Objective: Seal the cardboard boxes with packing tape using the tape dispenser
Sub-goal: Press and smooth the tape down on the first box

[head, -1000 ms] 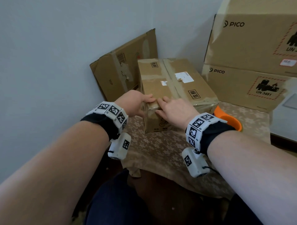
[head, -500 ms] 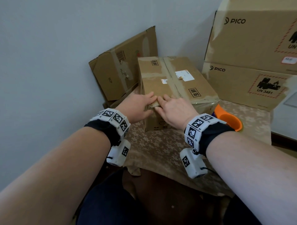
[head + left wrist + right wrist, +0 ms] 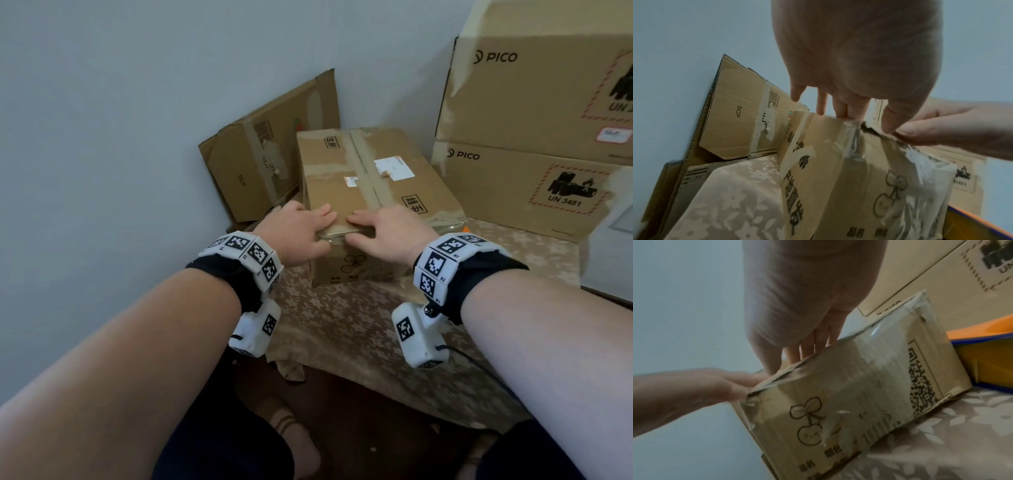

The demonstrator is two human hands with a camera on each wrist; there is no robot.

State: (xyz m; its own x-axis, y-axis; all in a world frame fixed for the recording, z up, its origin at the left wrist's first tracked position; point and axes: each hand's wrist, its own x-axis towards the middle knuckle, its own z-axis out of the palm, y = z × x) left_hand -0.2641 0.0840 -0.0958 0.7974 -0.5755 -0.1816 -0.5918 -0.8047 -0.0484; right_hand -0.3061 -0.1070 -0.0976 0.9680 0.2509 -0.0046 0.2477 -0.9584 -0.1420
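Your left hand point(image 3: 301, 233) and right hand point(image 3: 387, 233) press flat, fingers straight, on the near top edge of the taped cardboard box point(image 3: 373, 178), fingertips almost meeting over its centre tape seam point(image 3: 363, 171). The box sits on a floral tablecloth point(image 3: 342, 325). Beyond your left hand, a flattened carton point(image 3: 253, 161) leans on the wall; beyond your right, 2 PICO boxes point(image 3: 531, 137) are stacked. An orange tape dispenser point(image 3: 986, 344) lies just right of the box.
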